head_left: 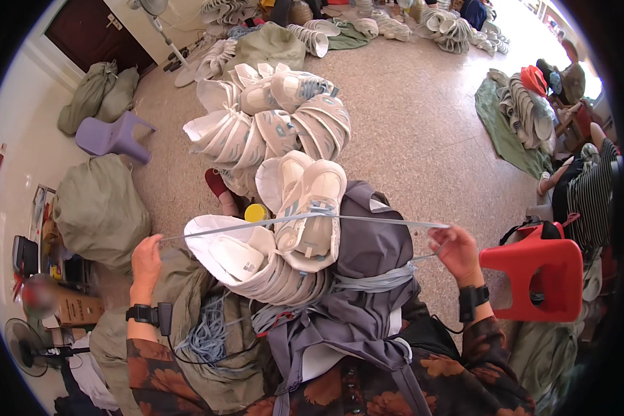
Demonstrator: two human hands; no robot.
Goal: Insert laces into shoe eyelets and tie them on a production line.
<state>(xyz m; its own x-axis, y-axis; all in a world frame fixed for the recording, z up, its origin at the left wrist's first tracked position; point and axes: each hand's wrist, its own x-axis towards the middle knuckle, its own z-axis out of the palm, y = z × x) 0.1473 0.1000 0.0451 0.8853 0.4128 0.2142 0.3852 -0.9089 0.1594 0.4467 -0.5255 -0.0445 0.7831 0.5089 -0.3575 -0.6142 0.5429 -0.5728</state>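
A flat grey-blue shoelace (381,221) is stretched nearly level across a white and beige sneaker (313,229) in my lap. It crosses at the sneaker's lacing. On the left, my left hand (145,262) is closed on one end of the lace. My right hand (457,254) pinches the other end, out to the right. The sneaker rests beside a nested stack of white shoe uppers (256,267) on my grey apron (371,243). A bundle of loose blue laces (218,326) lies on the green cloth by my left forearm.
A long pile of shoe uppers (277,128) stands on the floor ahead, with a yellow lid (255,212) near its front. To my right is a red plastic stool (561,270); to my left, a purple stool (107,135) and stuffed green sacks (100,204). Other people sit at far right.
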